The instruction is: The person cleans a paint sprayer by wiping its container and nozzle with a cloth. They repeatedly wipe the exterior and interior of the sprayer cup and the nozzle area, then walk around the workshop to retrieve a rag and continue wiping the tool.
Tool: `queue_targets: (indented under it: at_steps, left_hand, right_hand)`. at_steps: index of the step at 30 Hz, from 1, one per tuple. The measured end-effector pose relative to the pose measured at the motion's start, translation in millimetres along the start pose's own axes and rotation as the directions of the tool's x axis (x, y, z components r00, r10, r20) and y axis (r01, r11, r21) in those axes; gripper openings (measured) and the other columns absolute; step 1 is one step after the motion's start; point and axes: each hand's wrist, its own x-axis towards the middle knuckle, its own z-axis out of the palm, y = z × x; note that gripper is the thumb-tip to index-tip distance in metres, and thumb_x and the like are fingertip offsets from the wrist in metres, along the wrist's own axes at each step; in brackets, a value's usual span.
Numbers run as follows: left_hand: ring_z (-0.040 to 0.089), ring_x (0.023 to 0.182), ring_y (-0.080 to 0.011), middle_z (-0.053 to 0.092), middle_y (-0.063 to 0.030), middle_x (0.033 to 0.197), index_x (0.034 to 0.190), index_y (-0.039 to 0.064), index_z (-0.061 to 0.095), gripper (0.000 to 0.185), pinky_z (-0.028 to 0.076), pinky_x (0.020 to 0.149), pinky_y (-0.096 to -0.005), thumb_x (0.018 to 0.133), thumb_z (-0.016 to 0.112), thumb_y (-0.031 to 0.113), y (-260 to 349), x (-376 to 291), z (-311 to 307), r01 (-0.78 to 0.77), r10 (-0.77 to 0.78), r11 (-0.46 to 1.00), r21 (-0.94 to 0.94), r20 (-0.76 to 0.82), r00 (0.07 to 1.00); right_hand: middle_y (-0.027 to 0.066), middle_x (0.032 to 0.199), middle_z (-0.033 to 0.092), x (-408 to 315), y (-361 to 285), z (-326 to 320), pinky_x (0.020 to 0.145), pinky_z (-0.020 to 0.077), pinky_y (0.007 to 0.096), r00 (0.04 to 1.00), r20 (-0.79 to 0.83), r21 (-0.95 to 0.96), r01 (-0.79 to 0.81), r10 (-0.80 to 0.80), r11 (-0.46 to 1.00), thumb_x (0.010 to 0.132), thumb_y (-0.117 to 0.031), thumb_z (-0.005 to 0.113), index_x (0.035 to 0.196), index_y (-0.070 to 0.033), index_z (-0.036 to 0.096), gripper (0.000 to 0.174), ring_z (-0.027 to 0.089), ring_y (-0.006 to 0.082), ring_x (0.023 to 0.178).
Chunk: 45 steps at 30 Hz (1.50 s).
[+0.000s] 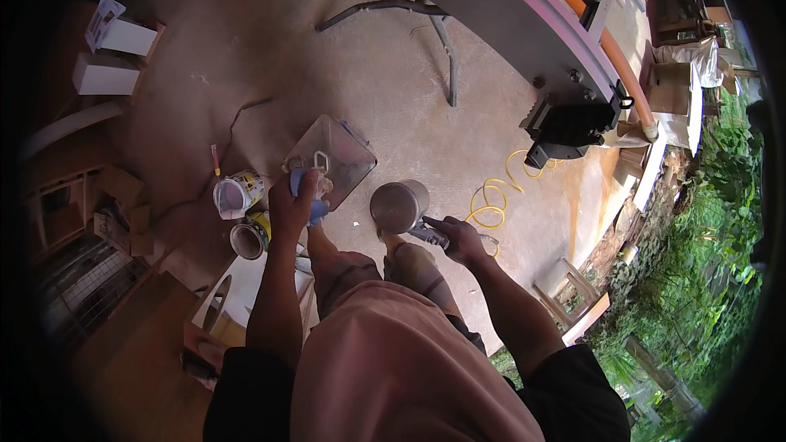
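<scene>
My right hand grips the handle of a spray gun with a round metal cup on it. The cup hangs over the floor in front of my right foot. In my left hand is a blue rag, bunched with something pale and crumpled; the fingers are partly hidden. Just beyond that hand stands a square metal can with a pale handle on top. Two paint buckets, one white with yellow print and one yellow-sided, sit to its left.
A yellow coiled air hose lies on the concrete floor at right. A large grey metal beam with a black end crosses the upper right. Bent metal legs rest ahead. Wooden furniture parts stand at left, a wooden frame at right.
</scene>
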Motion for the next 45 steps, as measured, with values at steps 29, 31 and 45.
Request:
queue_targets:
  at_steps: [29, 31, 45]
  left_hand:
    - [0.068, 0.074, -0.0309, 0.058, -0.0161, 0.090, 0.124, 0.004, 0.048, 0.072, 0.054, 0.062, -0.0425, 0.073, 0.075, 0.048, 92.4, -99.9, -27.4, -0.384, 0.302, 0.831, 0.403, 0.254, 0.919]
    - [0.067, 0.075, -0.0316, 0.059, -0.0167, 0.089, 0.121, 0.004, 0.050, 0.067, 0.054, 0.064, -0.0422, 0.074, 0.074, 0.046, 95.9, -103.5, -27.4, -0.294, 0.255, 0.888, 0.353, 0.153, 0.955]
    - [0.062, 0.110, -0.0264, 0.059, -0.0195, 0.127, 0.144, 0.000, 0.036, 0.083, 0.049, 0.094, -0.0353, 0.087, 0.058, 0.056, 5.5, -155.3, -67.6, -0.020, 0.181, -0.116, -0.993, -0.041, 0.983]
  right_hand:
    - [0.0143, 0.080, 0.060, 19.2, -21.1, -29.0, 0.060, 0.0446, 0.0439, 0.941, 0.122, 0.024, 0.315, -0.315, 0.949, 0.085, -0.010, 0.069, 0.117, -0.007, 0.066, 0.032, 0.060, 0.0343, 0.070]
    - [0.0150, 0.081, 0.061, 21.2, -32.4, -26.0, 0.062, 0.0465, 0.0439, 0.920, 0.095, -0.001, 0.381, -0.379, 0.925, 0.087, -0.009, 0.066, 0.120, -0.008, 0.065, 0.034, 0.061, 0.0351, 0.072]
    - [0.0104, 0.094, 0.068, 15.3, -56.7, -56.7, 0.072, 0.0482, 0.0320, 0.953, -0.007, 0.050, 0.302, -0.302, 0.952, 0.087, -0.006, 0.066, 0.117, -0.004, 0.065, 0.031, 0.064, 0.0225, 0.081]
